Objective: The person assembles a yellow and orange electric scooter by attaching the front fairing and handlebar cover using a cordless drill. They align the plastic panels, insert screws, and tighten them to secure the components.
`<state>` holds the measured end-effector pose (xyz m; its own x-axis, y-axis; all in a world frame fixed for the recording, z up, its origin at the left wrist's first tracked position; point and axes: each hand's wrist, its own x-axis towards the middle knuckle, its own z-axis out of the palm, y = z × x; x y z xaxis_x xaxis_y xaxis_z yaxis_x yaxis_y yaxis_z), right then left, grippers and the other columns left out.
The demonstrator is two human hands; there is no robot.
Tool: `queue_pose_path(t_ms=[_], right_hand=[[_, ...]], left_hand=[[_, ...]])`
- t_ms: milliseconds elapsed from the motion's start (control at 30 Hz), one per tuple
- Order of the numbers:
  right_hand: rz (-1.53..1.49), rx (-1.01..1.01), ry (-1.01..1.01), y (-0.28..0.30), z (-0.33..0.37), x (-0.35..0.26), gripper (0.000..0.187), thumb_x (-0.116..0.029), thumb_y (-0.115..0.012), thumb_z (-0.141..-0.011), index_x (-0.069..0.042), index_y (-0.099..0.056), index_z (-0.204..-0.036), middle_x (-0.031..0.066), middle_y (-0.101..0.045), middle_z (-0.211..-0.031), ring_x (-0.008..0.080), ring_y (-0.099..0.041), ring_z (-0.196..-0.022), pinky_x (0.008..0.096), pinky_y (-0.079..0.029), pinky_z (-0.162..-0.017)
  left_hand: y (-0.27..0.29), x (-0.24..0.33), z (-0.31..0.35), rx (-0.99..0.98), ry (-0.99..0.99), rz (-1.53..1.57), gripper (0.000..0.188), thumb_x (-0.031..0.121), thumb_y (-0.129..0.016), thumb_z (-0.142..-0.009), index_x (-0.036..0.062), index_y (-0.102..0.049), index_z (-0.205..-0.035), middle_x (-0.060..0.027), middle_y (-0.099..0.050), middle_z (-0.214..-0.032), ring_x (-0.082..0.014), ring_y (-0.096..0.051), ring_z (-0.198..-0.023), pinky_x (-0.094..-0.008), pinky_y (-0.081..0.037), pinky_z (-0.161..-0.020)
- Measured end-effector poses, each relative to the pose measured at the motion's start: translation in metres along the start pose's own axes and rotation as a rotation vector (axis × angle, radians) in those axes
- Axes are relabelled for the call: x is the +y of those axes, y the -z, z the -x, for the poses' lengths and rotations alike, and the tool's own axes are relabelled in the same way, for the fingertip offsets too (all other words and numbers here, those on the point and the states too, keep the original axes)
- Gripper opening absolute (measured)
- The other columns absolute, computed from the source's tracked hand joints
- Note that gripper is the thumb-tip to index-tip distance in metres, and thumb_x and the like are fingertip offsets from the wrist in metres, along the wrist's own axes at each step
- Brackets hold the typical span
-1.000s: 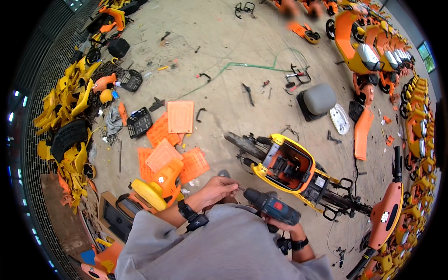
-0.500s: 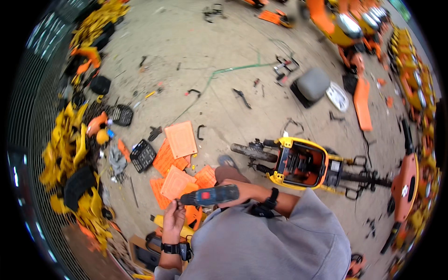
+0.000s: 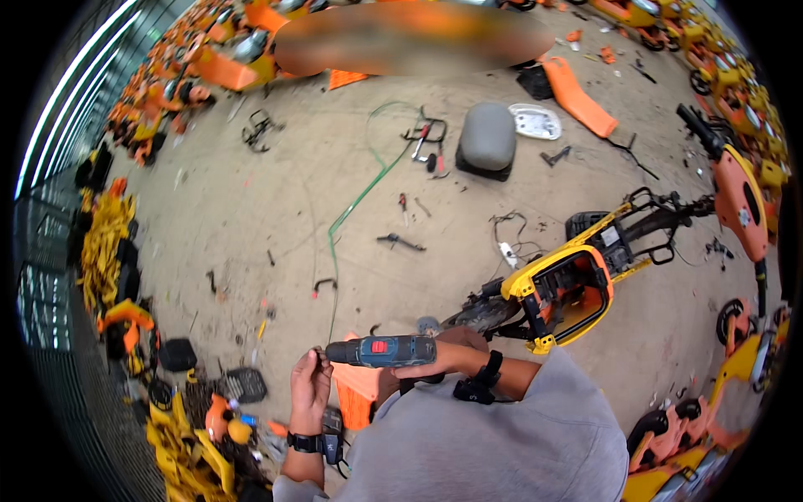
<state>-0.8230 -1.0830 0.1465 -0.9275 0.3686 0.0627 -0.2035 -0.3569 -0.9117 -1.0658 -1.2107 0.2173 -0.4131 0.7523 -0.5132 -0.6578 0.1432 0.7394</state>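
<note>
My right hand (image 3: pixel 452 357) is wrapped round the grip of a dark blue cordless drill (image 3: pixel 401 351) with a red switch on top. The drill lies level in front of my chest, its nose pointing left. At that nose my left hand (image 3: pixel 309 383) is raised, thumb and fingertips pinched together; whatever is between them is too small to make out. Below the drill, an orange plastic panel (image 3: pixel 355 393) shows on the floor, partly hidden by my body. To my right stands a stripped yellow scooter frame (image 3: pixel 523 289) with an open orange-lined compartment.
A grey seat (image 3: pixel 488 138) stands ahead beside a white tray-like part (image 3: pixel 535 121) and a long orange panel (image 3: pixel 581 99). A green cord (image 3: pixel 364 194) crosses the floor among scattered small parts. Yellow panels (image 3: pixel 188 452) are heaped at left; scooters (image 3: pixel 736 100) line the right.
My view has turned to the right, so the floor and scooter appear swung round, and most orange panels have left view. The drill stays in my right hand, with my left at its nose.
</note>
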Motion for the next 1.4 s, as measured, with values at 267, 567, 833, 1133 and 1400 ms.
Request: queue_pose_path(t_ms=[267,567,833,1133,1400], right_hand=[[0.265,0.483,0.143,0.038,-0.022,-0.033,0.018,-0.013,-0.074,-0.080,-0.003,-0.065,-0.092,0.0051,-0.068,-0.081,0.0116,-0.063,-0.074,0.0288,-0.051,-0.070],[0.302,0.898,0.205,0.082,-0.096,-0.076,0.011,-0.012,-0.068,-0.084,-0.004,-0.064,-0.091,0.0028,-0.065,-0.074,0.0123,-0.060,-0.069,0.0290,-0.050,-0.067],[0.252,1.314,0.175,0.075,-0.107,-0.118,0.013,-0.015,-0.066,-0.086,-0.006,-0.062,-0.093,0.0038,-0.062,-0.079,0.0160,-0.061,-0.073,0.0301,-0.050,-0.071],[0.103,1.681,0.566,0.106,-0.066,-0.139,0.012,-0.005,-0.062,-0.084,-0.004,-0.060,-0.097,0.0044,-0.062,-0.088,0.0137,-0.061,-0.079,0.0294,-0.050,-0.074],[0.080,1.977,0.826,0.140,0.009,-0.159,0.020,-0.002,-0.059,-0.084,-0.002,-0.057,-0.104,0.0063,-0.062,-0.089,0.0139,-0.060,-0.080,0.0308,-0.050,-0.076]], left_hand=[[-0.100,0.051,-0.146,-0.384,0.259,-0.236,0.021,0.017,-0.058,-0.096,-0.0027,-0.061,-0.103,-0.0018,-0.055,-0.075,-0.0107,-0.048,-0.065,-0.0244,-0.042,-0.060],[-0.237,0.112,-0.282,-0.787,0.379,-0.463,0.021,0.017,-0.057,-0.096,-0.0030,-0.061,-0.102,0.0055,-0.030,-0.059,-0.0060,-0.029,-0.051,-0.0220,-0.026,-0.046],[-0.358,0.104,-0.325,-1.254,0.441,-0.718,0.020,0.015,-0.060,-0.094,-0.0033,-0.064,-0.102,0.0060,-0.041,-0.061,-0.0038,-0.032,-0.051,-0.0214,-0.024,-0.046],[-0.507,0.033,-0.317,-1.597,0.417,-0.977,0.028,0.023,-0.059,-0.096,-0.0028,-0.063,-0.106,0.0035,-0.045,-0.064,-0.0060,-0.033,-0.050,-0.0233,-0.027,-0.045],[-0.640,-0.072,-0.318,-1.258,1.068,-0.595,0.041,0.000,-0.045,-0.093,-0.0041,-0.036,-0.133,-0.0120,-0.051,-0.099,-0.0155,-0.045,-0.069,-0.0287,-0.045,-0.066]])
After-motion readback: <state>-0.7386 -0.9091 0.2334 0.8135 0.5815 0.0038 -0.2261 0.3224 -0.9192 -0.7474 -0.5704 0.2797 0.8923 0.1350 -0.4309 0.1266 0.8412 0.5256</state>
